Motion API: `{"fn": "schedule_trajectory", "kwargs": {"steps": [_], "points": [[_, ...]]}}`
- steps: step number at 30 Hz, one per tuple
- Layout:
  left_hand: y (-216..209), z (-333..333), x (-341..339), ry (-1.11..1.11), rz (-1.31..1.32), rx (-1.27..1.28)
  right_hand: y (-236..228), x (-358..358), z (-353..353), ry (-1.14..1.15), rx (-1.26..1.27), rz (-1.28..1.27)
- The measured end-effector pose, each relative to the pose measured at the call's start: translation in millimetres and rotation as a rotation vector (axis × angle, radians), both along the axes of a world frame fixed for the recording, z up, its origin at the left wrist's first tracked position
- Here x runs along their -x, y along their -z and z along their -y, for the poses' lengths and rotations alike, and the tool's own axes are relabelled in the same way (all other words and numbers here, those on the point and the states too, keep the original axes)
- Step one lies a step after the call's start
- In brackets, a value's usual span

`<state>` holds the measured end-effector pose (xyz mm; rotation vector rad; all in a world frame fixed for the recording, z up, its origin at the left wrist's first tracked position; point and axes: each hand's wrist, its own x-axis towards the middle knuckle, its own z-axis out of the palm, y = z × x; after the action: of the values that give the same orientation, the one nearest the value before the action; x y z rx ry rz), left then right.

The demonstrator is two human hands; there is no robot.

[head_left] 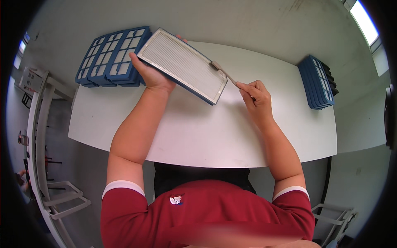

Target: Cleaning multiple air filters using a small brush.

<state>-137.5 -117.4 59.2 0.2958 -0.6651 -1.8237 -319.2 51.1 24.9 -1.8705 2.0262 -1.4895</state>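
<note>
My left hand (154, 77) is wrapped round a rectangular air filter (178, 62) with white pleats and a blue frame. The filter is lifted over the table and tilted, pleated face up, its lower end pointing right. Some fingertips show past its far edge; the rest are hidden beneath. In a pinch, my right hand (258, 99) grips the thin handle of a small pale brush (228, 77). The brush's wider head lies at the filter's right end, by the frame edge; its exact contact is hard to make out.
Blue filters with gridded white windows stand in stacks (113, 58) at the back left of the white table (198, 140). Another blue filter stack (316, 82) is at the far right, beside black pieces (331, 80). A wall borders the table's back; a white rack (39, 144) stands left.
</note>
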Motion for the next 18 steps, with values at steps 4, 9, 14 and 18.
{"fn": "schedule_trajectory", "kwargs": {"steps": [4, 9, 14, 18], "points": [[-7, 1, -4, -0.037, -0.019, -0.016, -1, -3, -1, -0.092, -0.035, 0.004], [-12, 7, -9, -0.141, 0.029, 0.011, 2, -10, -5, -0.253, -0.031, -0.007], [-14, 9, -9, -0.155, 0.018, -0.008, 1, -9, -4, -0.276, -0.017, -0.050], [-18, 1, -7, -0.165, 0.058, -0.028, -2, -2, -1, -0.093, 0.006, -0.042]]}}
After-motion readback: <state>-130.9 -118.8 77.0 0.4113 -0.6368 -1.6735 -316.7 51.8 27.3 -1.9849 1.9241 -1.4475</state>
